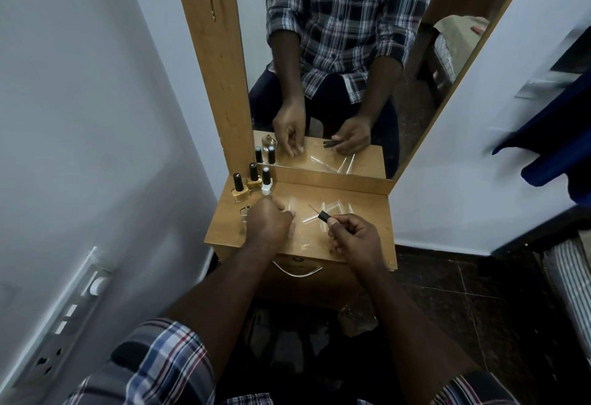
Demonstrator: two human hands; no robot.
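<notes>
My right hand pinches a black nail polish cap, and its thin brush points up and left over the wooden dressing table. With curled fingers, my left hand holds a small clear nail tip down on the tabletop. An open glass polish bottle stands just left of that hand and is partly hidden by it. Several more clear nail tips lie between the two hands and the mirror.
Three capped polish bottles stand at the table's back left: two gold and one white. A mirror rises behind the table and reflects me. A drawer handle sits below the front edge. A wall with switches is on the left.
</notes>
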